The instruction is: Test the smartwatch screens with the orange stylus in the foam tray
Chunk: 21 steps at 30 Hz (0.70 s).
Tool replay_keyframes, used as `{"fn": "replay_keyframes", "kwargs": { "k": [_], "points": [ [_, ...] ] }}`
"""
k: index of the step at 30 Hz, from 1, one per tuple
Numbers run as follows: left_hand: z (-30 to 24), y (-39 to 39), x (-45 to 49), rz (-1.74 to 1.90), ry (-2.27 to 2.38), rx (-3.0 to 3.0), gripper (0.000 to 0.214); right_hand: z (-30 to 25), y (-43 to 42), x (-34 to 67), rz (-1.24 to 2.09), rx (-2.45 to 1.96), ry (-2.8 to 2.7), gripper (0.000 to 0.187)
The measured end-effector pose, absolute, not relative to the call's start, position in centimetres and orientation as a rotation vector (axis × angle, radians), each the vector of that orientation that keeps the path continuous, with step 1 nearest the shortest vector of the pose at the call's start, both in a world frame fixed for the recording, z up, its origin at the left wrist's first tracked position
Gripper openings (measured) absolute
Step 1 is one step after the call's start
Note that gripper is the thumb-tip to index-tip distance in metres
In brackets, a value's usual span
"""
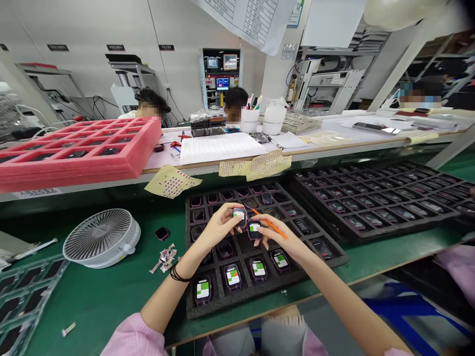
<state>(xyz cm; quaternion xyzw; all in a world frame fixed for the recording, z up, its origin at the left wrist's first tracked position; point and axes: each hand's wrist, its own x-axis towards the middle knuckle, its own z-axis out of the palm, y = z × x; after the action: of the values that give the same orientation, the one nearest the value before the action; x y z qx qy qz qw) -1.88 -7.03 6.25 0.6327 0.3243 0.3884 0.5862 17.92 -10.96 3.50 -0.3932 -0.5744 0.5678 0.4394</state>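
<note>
Fingers of the left hand (218, 222) cover part of one smartwatch (239, 216), and the right hand (278, 235) hides the pockets of the black tray (336, 257) under it. The labels (259, 268) on the watches are too small to read, and the left edge cuts off the pink foam tray (148, 143).

No wording can be read: the black wall signs (57, 47), the hanging printed chart (245, 22) and the green-and-white labels (259, 268) on the smartwatches (203, 290) are too small or blurred.
</note>
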Motion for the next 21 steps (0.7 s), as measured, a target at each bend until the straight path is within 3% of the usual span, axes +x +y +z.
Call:
{"fn": "replay_keyframes", "kwargs": {
  "k": [21],
  "points": [
    [6.39,-7.68,-1.67,0.926,0.747,1.454,0.037,3.89,-11.71,17.58,1.373,-0.956,-1.356,0.024]
  ]
}}
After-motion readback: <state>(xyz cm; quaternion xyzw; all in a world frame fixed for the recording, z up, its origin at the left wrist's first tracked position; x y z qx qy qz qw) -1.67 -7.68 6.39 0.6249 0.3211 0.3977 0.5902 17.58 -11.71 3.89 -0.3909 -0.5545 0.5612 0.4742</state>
